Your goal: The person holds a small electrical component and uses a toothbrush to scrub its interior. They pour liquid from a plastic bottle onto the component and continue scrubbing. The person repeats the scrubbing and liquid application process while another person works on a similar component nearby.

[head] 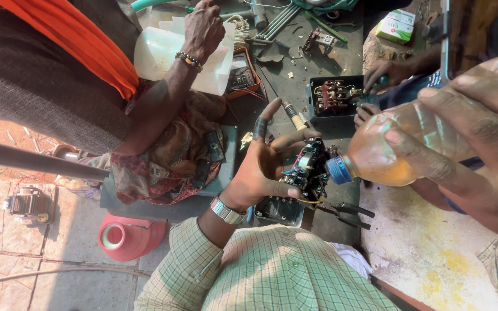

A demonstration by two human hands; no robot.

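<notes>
While the black switch assembly [308,171] is cradled in the left hand [263,167], grip closed around it above the table [341,60], the plastic bottle [427,144] is clamped in the right hand [479,138]. Bottle axis is tilted down-left; its blue cap [338,170] sits just beside the assembly's right side.

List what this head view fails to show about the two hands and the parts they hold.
- Right hand: wrist cut off by the right edge; it grips a plastic bottle whose base is hidden under the fingers.
- Black electrical part in the left hand: its underside is covered by the palm, and its wiring is too small to trace.
- Bottle cap: whether it touches the part cannot be told.
- Pliers: the tips are hidden under the part.
</notes>
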